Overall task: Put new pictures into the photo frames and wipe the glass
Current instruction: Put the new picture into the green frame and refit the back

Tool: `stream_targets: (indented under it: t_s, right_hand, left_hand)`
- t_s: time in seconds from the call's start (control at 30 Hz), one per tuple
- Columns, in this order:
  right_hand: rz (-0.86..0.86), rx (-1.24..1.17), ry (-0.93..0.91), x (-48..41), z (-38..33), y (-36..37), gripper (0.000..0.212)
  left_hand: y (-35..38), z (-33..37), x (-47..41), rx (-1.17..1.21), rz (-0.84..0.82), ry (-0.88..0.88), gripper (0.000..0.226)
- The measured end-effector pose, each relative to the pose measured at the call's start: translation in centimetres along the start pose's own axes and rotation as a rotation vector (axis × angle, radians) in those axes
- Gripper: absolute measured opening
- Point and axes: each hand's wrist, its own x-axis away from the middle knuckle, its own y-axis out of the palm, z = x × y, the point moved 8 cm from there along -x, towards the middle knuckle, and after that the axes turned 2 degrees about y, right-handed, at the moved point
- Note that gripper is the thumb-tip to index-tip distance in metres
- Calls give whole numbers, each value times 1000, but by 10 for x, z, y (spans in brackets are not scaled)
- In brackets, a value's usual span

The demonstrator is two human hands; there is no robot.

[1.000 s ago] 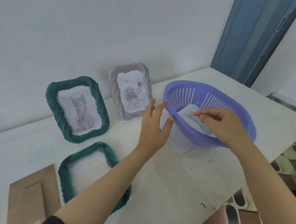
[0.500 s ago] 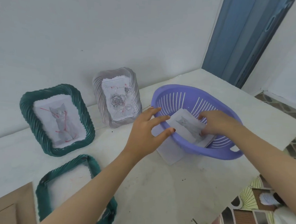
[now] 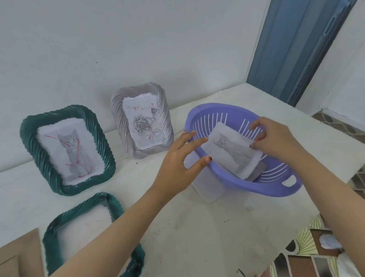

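Head view: right hand (image 3: 273,138) on picture (image 3: 232,150)

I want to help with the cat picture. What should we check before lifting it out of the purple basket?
1. Right hand pinching the cat picture by its far edge: ok.
2. Left hand steadying the purple basket at its rim: ok.
3. Only one sheet pinched: cannot tell; something grey lies underneath.
4. Empty green frame lying flat, ready: ok.
5. That frame's glass wiped: not ok, red marks show.
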Motion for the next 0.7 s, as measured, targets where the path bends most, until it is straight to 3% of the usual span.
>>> stream_targets:
  t_s: [0.17,0.37,0.57,0.7]
  right_hand:
    - [268,-298,-193,40,-47,-36,30]
    - [321,-132,-533,107,-111,3,27]
    - [303,-109,-728,146,-129,61,27]
    - [227,-272,-657,153,-136,81,34]
  left_hand:
    - [-21,21,5,317,104,-95,28]
    - [-51,37,14,601,84,-325,26]
    - [-91,3,51,508,268,-509,15]
    - [-118,-12,78,449,300,-537,24]
